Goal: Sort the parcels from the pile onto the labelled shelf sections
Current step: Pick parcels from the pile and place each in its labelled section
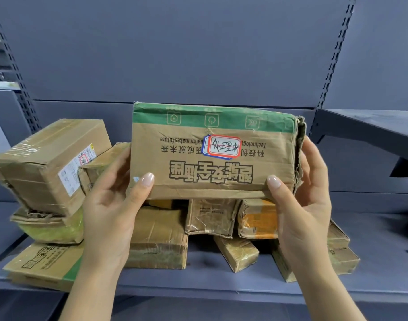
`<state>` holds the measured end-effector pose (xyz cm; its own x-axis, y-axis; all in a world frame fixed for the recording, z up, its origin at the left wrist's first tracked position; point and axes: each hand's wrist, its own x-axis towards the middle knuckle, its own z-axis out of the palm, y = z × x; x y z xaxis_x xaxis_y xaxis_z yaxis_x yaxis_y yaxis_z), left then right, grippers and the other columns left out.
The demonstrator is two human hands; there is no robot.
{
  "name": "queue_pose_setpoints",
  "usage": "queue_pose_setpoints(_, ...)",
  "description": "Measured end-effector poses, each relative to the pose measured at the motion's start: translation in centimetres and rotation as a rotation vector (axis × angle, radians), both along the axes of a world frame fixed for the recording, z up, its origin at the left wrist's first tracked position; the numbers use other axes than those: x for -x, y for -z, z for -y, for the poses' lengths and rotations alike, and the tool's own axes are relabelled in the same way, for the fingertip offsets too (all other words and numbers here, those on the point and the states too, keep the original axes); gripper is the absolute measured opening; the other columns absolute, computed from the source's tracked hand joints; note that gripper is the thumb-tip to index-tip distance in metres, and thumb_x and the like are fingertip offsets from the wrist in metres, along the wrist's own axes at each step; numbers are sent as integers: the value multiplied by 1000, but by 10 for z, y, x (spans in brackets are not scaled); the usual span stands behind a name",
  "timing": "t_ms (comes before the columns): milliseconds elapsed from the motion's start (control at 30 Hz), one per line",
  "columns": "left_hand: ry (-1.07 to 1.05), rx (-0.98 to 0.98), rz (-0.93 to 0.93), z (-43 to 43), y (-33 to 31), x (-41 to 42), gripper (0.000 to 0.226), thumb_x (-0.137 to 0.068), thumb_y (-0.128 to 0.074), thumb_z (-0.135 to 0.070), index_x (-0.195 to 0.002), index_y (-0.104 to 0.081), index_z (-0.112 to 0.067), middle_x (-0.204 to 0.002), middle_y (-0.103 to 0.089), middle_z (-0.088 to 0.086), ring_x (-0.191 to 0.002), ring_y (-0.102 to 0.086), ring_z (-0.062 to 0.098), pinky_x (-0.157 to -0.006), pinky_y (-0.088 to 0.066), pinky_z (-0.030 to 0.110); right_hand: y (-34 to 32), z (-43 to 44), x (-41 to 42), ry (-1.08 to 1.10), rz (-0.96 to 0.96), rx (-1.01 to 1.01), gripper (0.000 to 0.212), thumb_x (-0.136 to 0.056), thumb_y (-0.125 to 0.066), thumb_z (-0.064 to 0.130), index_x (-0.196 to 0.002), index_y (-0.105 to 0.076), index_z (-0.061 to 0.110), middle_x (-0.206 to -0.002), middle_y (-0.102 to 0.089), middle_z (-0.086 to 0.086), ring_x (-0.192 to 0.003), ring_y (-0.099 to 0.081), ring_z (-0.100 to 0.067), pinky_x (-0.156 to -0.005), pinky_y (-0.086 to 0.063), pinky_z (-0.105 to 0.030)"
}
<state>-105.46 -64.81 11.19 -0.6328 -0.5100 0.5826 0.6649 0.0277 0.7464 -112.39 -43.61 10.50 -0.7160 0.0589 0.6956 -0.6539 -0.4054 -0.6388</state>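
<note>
A worn cardboard parcel (212, 172) with a green band, upside-down print and a red-framed handwritten sticker (224, 146) is held up above the pile. My left hand (112, 212) grips its left end, thumb on the front face. My right hand (307, 205) grips the torn right end, thumb on the front face too. Below and behind it lies the pile of taped brown parcels (159, 237) on a grey shelf (198, 283).
A larger taped box (47, 163) with a white shipping label leans at the left on a crushed yellow-green parcel (50, 228). A flat printed box (43, 262) lies at the front left. Another dark shelf (369, 128) juts out at the right. Slotted uprights (335, 54) frame the back panel.
</note>
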Motion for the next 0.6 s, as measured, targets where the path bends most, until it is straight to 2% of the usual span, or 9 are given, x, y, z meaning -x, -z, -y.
queue_pose_setpoints(67,-25,-8,2,-1,1,-6,70,-57,-85,-56,-120,-67,-31,-122,-69,-3,-120,-61,21,-101,-48,43,0,2,-3,-14,0,0,71,-75,-81,45,-138,-49,36,-145,-53,0,-136,-48,-26,-110,-42,-53)
queue_pose_setpoints(200,-60,6,14,0,6,-16,75,-61,-85,-53,-127,-63,-24,-128,-66,1,-124,-58,24,-103,-47,46,6,6,-5,-71,20,5,73,-74,-82,44,-138,-48,36,-141,-56,7,-132,-52,-19,-106,-47,-37)
queue_pose_setpoints(333,-91,-17,69,2,19,-26,65,-58,-85,-58,-118,-68,-38,-125,-67,-2,-121,-60,21,-101,-48,43,21,17,-3,-96,86,23,69,-72,-80,33,-133,-48,36,-131,-60,19,-129,-54,-15,-107,-46,-36)
queue_pose_setpoints(400,-123,-30,100,5,29,-34,68,-57,-85,-59,-119,-68,-38,-126,-67,-2,-121,-60,20,-100,-49,40,31,24,-2,-131,118,27,65,-71,-78,31,-130,-50,35,-129,-62,19,-128,-55,-14,-106,-47,-33)
queue_pose_setpoints(500,-183,-41,145,8,42,-52,57,-67,-81,-47,-120,-66,-33,-126,-67,-3,-121,-60,18,-100,-49,38,47,39,-5,-199,167,0,58,-76,-72,22,-128,-51,36,-130,-62,18,-127,-56,-10,-100,-49,-28)
queue_pose_setpoints(567,-242,-67,173,12,50,-69,49,-70,-74,-36,-118,-65,-32,-123,-68,-6,-120,-61,14,-100,-48,37,57,52,-10,-265,202,-29,57,-79,-71,19,-130,-51,37,-134,-61,15,-129,-55,-12,-103,-48,-31)
queue_pose_setpoints(600,-279,-77,185,16,54,-79,50,-69,-75,-38,-118,-66,-33,-122,-69,-7,-119,-61,13,-100,-49,36,61,59,-15,-301,220,-46,58,-80,-70,19,-131,-51,37,-137,-60,12,-130,-54,-13,-107,-47,-35)
